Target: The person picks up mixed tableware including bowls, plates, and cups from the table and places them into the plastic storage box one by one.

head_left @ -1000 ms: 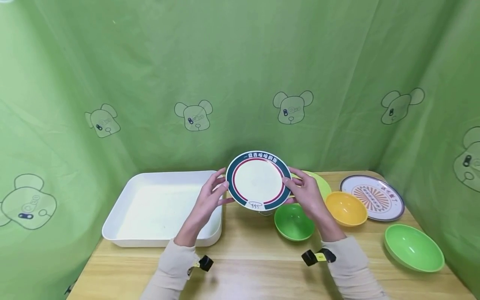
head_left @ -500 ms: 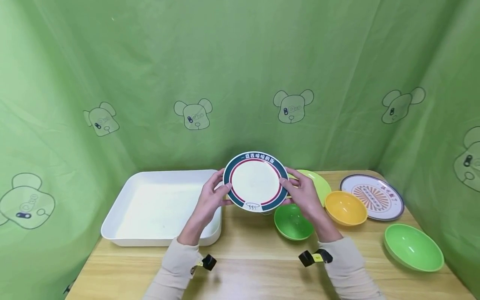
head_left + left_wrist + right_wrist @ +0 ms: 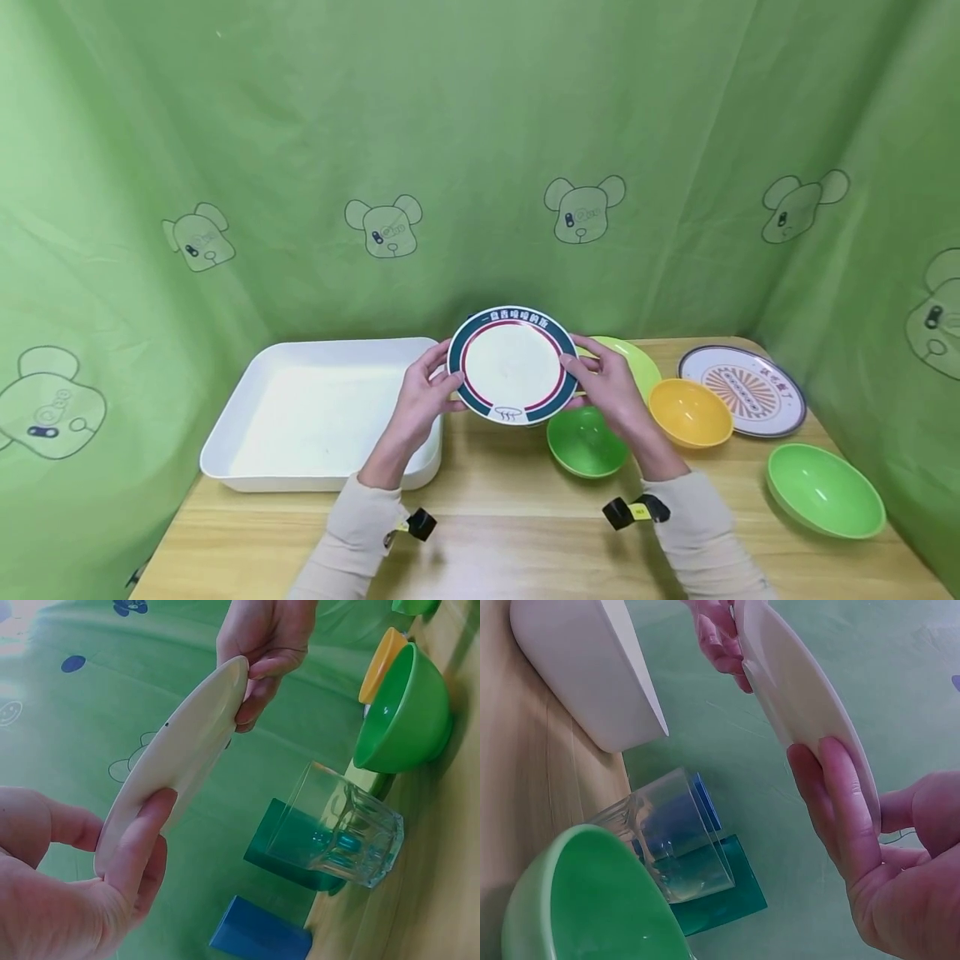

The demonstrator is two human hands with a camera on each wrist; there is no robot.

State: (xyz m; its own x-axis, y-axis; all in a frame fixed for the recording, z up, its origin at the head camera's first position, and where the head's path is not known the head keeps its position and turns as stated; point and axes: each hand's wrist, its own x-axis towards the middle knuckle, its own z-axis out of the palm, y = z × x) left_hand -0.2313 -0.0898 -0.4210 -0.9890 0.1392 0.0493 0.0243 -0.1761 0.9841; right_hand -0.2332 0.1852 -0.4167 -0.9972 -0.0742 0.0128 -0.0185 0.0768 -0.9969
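Both hands hold a round white plate (image 3: 513, 365) with a dark green rim, red ring and printed lettering, raised above the table. The left hand (image 3: 420, 398) pinches its left edge, thumb on the face and fingers underneath. At the opposite edge the right hand (image 3: 609, 390) grips it the same way. The wrist views show the plate's plain white underside (image 3: 172, 750) tilted, with a clear glass (image 3: 337, 825) standing on the table below. Near the right hand sits a green bowl (image 3: 587, 443); a yellow-green plate (image 3: 637, 367) is partly hidden behind that hand.
A large white tray (image 3: 300, 417) stands left. To the right are an orange bowl (image 3: 690, 412), a white patterned plate (image 3: 780, 392) and a light green bowl (image 3: 825, 492). Blue (image 3: 259, 930) and teal (image 3: 281, 859) cups stand behind the glass. Green curtains (image 3: 480, 150) surround the wooden table (image 3: 495, 558).
The plate and both hands shifted slightly left between the first two frames, then stayed almost still. The plate remains held in both hands, and the things on the table keep their places.
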